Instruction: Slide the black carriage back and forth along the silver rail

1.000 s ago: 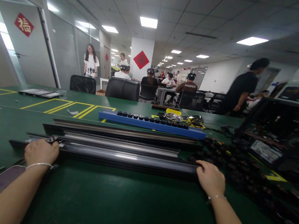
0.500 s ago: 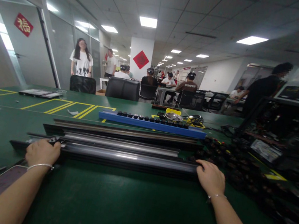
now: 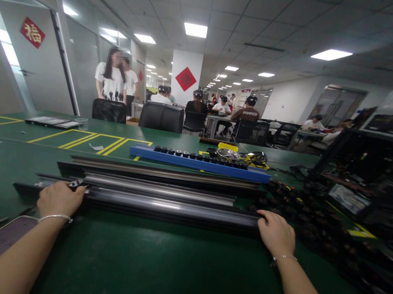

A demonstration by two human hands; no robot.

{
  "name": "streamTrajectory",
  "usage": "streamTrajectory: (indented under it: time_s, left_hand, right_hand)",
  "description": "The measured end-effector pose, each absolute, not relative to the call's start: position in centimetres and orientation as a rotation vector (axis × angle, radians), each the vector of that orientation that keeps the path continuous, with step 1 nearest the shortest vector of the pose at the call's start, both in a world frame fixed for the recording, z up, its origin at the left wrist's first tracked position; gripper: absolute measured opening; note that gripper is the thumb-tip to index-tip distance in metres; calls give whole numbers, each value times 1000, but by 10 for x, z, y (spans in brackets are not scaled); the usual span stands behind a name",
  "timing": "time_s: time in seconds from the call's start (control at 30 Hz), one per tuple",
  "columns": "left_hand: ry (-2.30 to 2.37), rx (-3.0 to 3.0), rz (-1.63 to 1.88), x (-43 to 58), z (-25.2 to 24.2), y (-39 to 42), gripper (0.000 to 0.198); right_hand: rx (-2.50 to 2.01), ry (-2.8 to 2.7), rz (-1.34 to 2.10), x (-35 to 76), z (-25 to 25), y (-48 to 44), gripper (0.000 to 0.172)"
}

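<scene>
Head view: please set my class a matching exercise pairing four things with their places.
1. Left hand
2. Right hand
3. Blue rail
4. Gold-lettered red diamond

A. On the grey door
B. At the right end of the nearest dark rail
C. Farther back on the table than the dark rails
D. At a small black-and-silver part

Pairs: 1-D; 2-B; 3-C; 4-A

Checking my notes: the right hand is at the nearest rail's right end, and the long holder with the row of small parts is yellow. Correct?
Not quite: the head view shows the long holder is blue, not yellow. The right hand is at the right end of the nearest rail.
</scene>
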State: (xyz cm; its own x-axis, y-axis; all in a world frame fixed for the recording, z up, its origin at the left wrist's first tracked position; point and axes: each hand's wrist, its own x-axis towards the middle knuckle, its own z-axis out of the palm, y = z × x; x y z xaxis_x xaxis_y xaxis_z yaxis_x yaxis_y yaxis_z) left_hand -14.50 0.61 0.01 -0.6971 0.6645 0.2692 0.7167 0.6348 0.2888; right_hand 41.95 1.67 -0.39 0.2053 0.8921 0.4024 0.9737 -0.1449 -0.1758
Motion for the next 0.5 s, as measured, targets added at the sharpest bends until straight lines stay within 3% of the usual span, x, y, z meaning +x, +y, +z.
streamTrajectory:
  time_s: [0.5]
  left_hand:
    - [-2746,-1192,-622,-137,7,2,58]
  right_hand:
    - [-2074,-1739,-291,422,-8,19,38]
